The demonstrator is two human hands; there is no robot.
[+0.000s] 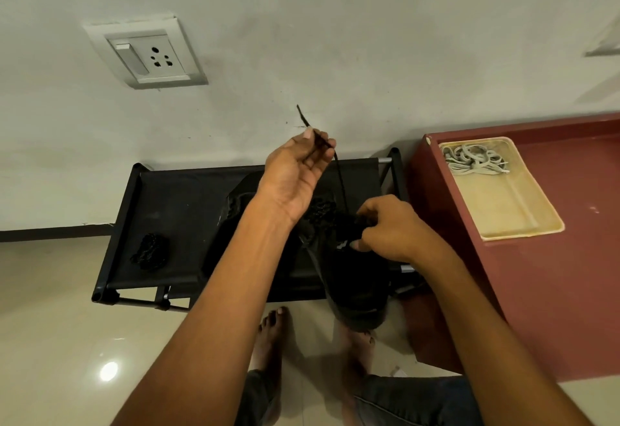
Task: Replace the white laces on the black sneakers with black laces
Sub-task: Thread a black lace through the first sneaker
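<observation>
My right hand (391, 227) grips a black sneaker (355, 288) by its upper, holding it over the front of the black rack (174, 197). My left hand (297, 172) is raised above it, pinching a black lace (337, 170) that runs taut down into the sneaker, its tip sticking up past my fingers. A second black sneaker (238, 204) lies on the rack behind my left forearm, mostly hidden. A bundled black lace (151, 251) rests on the rack's left side. The white laces (474, 160) lie coiled in a cream tray (516, 221).
The cream tray sits on a dark red cabinet top (570, 274) to the right of the rack. A wall with a socket plate (146, 55) rises behind. My bare feet (271, 331) stand on a glossy tiled floor (67, 341).
</observation>
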